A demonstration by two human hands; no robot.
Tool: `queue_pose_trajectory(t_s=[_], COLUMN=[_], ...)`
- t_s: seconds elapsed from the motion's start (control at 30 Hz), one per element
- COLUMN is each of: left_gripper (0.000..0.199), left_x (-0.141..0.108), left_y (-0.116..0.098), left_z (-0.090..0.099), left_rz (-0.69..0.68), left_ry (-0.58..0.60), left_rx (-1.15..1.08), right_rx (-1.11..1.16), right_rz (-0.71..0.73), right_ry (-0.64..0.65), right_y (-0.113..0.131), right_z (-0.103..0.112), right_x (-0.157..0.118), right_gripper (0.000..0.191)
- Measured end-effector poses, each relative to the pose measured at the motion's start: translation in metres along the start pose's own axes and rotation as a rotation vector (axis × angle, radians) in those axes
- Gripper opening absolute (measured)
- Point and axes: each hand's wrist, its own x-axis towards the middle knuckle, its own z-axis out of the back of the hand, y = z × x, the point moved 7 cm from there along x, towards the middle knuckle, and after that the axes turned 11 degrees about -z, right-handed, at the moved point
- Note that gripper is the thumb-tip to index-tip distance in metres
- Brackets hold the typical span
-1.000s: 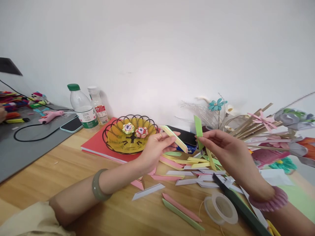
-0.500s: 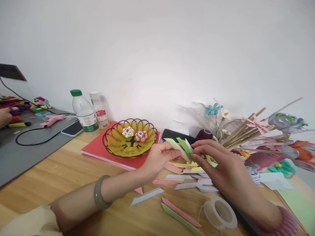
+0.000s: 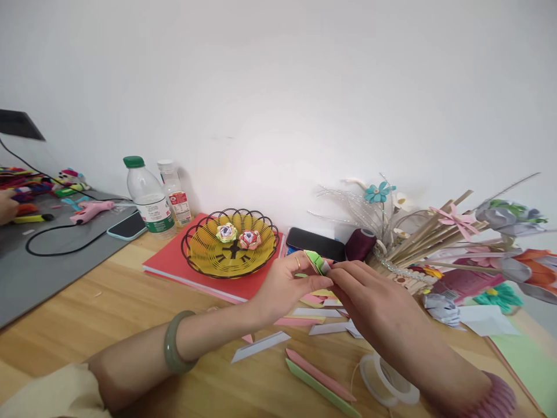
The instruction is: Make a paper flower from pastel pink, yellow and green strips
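Note:
Between both hands is a folded green and white paper piece (image 3: 317, 262), mostly covered by fingers. My left hand (image 3: 290, 287), with a ring and a bangle on its wrist, pinches it from the left. From the right, my right hand (image 3: 369, 296) closes its fingers on the same paper. Below them lie folded white paper strips (image 3: 261, 346), a pink strip (image 3: 319, 374) and a green strip (image 3: 322, 388). A roll of clear thread or tape (image 3: 385, 380) sits partly under my right forearm.
A yellow basket (image 3: 204, 258) with two paper flowers rests on a red book (image 3: 163, 258). Bottles (image 3: 150, 203), a phone (image 3: 128, 225) and a pink glue gun (image 3: 91, 212) stand left. A purple spool (image 3: 360, 244) and craft flowers (image 3: 455, 220) are right. Another person's hand (image 3: 6, 208) is far left.
My right hand has moved left and turned over the paper, its fingers now closed on it. The green paper looks folded shorter, its long ends no longer sticking up.

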Motion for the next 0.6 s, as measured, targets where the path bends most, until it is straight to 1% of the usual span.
queue_pose_trajectory(t_s=[0.07, 0.13, 0.23, 0.3, 0.37, 0.43, 0.5, 0.53, 0.6], left_gripper=[0.021, 0.019, 0.020, 0.021, 0.022, 0.023, 0.026, 0.028, 0.031], left_x=[0.000, -0.001, -0.001, 0.000, 0.000, 0.001, 0.000, 0.000, -0.002], left_y=[0.000, 0.001, 0.004, 0.006, 0.009, 0.012, 0.015, 0.016, 0.017], left_z=[-0.001, 0.000, 0.003, 0.005, 0.006, 0.007, 0.006, 0.005, 0.000], left_rz=[0.018, 0.053, 0.101, 0.114, 0.126, 0.148, 0.183, 0.206, 0.256], left_ry=[-0.012, -0.050, -0.108, -0.125, -0.134, -0.137, -0.125, -0.111, -0.063], left_rx=[-0.048, -0.088, -0.140, -0.188, -0.244, -0.288, -0.321, -0.332, -0.352], right_rx=[0.042, 0.104, 0.168, 0.184, 0.181, 0.135, 0.045, 0.022, 0.045], right_rz=[0.015, 0.006, -0.018, -0.051, -0.111, -0.157, -0.148, -0.124, -0.068], right_ry=[0.004, -0.015, -0.113, -0.171, -0.203, -0.206, -0.178, -0.172, -0.124], right_y=[0.000, -0.001, -0.007, -0.016, -0.030, -0.044, -0.052, -0.052, -0.047], right_z=[-0.002, -0.002, 0.005, 0.010, 0.012, 0.010, 0.004, 0.003, -0.001], right_x=[-0.001, -0.001, -0.003, -0.004, -0.005, -0.006, -0.007, -0.007, -0.008], right_gripper=[0.019, 0.017, 0.016, 0.014, 0.014, 0.016, 0.020, 0.023, 0.037])
